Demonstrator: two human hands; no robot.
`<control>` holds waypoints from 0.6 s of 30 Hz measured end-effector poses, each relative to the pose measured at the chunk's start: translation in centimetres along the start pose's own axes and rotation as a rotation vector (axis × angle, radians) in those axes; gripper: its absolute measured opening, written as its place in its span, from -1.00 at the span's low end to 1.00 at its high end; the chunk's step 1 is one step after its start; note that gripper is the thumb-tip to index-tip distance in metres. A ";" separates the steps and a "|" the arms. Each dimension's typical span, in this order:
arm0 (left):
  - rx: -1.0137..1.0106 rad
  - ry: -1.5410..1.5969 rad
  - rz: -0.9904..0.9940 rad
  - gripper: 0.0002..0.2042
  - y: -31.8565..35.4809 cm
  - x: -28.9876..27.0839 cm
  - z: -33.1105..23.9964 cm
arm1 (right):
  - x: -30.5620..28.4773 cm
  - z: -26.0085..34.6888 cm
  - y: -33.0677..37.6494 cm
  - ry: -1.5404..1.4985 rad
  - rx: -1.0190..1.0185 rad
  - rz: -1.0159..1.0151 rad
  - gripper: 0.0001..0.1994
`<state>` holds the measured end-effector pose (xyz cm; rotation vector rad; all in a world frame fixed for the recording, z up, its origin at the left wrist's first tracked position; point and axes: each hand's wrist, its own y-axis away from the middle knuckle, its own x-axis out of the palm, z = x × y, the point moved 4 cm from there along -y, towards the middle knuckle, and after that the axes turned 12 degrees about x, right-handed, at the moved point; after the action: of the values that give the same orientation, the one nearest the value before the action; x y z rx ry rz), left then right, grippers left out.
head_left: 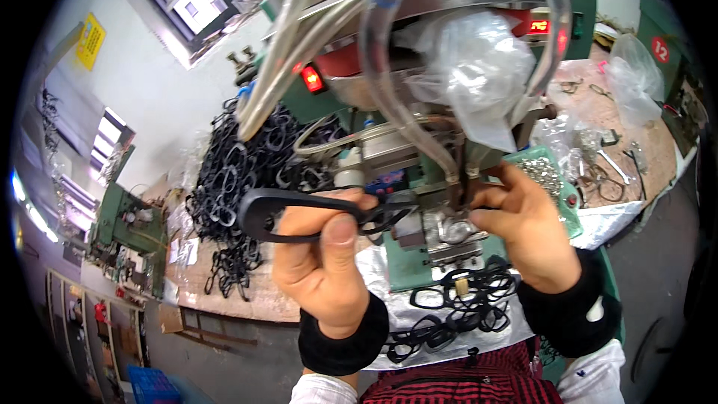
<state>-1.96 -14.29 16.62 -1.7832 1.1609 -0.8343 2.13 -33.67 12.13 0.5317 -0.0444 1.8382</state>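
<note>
A cluttered workshop bench [224,295] carries a green benchtop machine [419,254] with a heap of black eyeglass frames [239,172] piled to its left and a few more lying in front of it. The left hand [325,254] is clamped, thumb over fingers, on a black eyeglass frame front [299,213] held up level just before the machine's tooling, while the right hand [523,228] pinches its fingertips together at the frame's far end by the machine head (what they grip is hidden). The frame looks light, thin and somewhat springy, likely to twist if held by one lens rim alone, so gripping near the bridge with support at the end piece seems safest.
</note>
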 end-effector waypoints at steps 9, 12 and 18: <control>0.282 0.035 0.312 -0.89 2.2 -0.7 -0.4 | 0.5 0.0 0.0 0.019 -0.009 -0.035 -0.44; 0.200 -0.062 0.169 -0.79 0.6 -0.3 -0.2 | 0.5 -1.5 0.0 0.194 -0.278 -0.257 -0.48; 0.131 -0.005 -0.033 -0.74 2.0 -1.2 -3.3 | -2.4 -4.3 -0.2 -0.084 -0.317 -0.379 -0.77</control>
<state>-5.99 -14.57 16.15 -1.7006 1.0515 -0.9036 1.40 -34.54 7.31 0.3640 -0.2697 1.4039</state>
